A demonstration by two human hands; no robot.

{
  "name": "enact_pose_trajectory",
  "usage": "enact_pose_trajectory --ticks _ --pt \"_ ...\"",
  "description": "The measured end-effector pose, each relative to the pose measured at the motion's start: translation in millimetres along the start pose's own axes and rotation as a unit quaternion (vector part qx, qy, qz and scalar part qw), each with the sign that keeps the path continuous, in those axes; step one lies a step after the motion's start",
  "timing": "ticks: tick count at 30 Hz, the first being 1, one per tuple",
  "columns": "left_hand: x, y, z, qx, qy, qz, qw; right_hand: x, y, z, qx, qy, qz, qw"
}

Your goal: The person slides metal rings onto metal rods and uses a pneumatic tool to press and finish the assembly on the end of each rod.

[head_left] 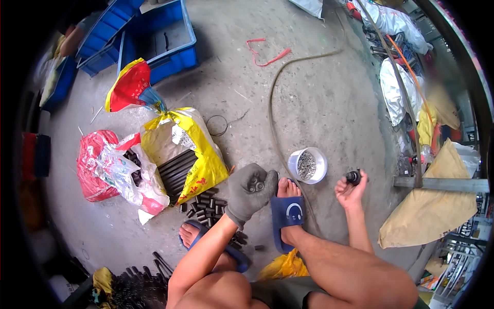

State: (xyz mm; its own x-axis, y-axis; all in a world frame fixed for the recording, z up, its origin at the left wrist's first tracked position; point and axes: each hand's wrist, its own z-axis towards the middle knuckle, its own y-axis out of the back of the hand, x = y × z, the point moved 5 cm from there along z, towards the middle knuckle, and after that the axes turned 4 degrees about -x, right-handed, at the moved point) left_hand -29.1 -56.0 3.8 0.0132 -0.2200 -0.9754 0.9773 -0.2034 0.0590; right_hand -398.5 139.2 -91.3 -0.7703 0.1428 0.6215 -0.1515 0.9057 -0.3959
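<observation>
My left hand [242, 198], in a grey glove, is closed around a few small dark ring-ended pieces [256, 185]. It is held above the floor, just left of my right foot. My bare right hand [350, 194] grips a short black cylindrical part [353, 177] between thumb and fingers. Between the hands, slightly farther off, a white tub [322, 166] holds many small silver metal pieces [307, 165]. Short black tubes [203, 206] lie heaped on the floor left of the gloved hand. Behind them, a torn yellow bag [208, 154] contains long black rods [177, 174].
A red and white bag [98, 165] with black parts stands at left. Blue crates [191, 38] are at the far left. A hose [271, 98] curves along the floor past the tub. On the right are a metal bar [447, 184] and brown sacking [432, 216].
</observation>
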Motion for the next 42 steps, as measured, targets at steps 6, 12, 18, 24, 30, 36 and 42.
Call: enact_pose_trajectory --ticks 6,12,18,24,30,36,42 --pt "-10 -4 -1 0.009 0.028 0.021 0.999 12 -177 -119 0.283 0.199 -0.03 0.938" --pt "-17 -16 8 0.091 -0.002 0.007 0.996 -14 -275 -210 0.455 0.275 -0.087 0.843" --pt "-20 -19 15 0.103 0.02 -0.055 0.993 -69 -278 -228 0.445 0.247 -0.198 0.838" --pt "-23 -20 19 0.123 -0.024 -0.037 0.991 -79 -274 -215 0.476 0.31 -0.215 0.795" --pt "0 -35 13 0.189 0.043 0.008 0.981 -83 -276 -220 0.499 0.323 -0.228 0.771" --pt "7 -51 12 0.171 0.025 0.025 0.985 -74 -273 -212 0.456 0.302 -0.195 0.814" --pt "1 -52 12 0.15 0.01 -0.003 0.989 -74 -270 -206 0.453 0.329 -0.216 0.8"
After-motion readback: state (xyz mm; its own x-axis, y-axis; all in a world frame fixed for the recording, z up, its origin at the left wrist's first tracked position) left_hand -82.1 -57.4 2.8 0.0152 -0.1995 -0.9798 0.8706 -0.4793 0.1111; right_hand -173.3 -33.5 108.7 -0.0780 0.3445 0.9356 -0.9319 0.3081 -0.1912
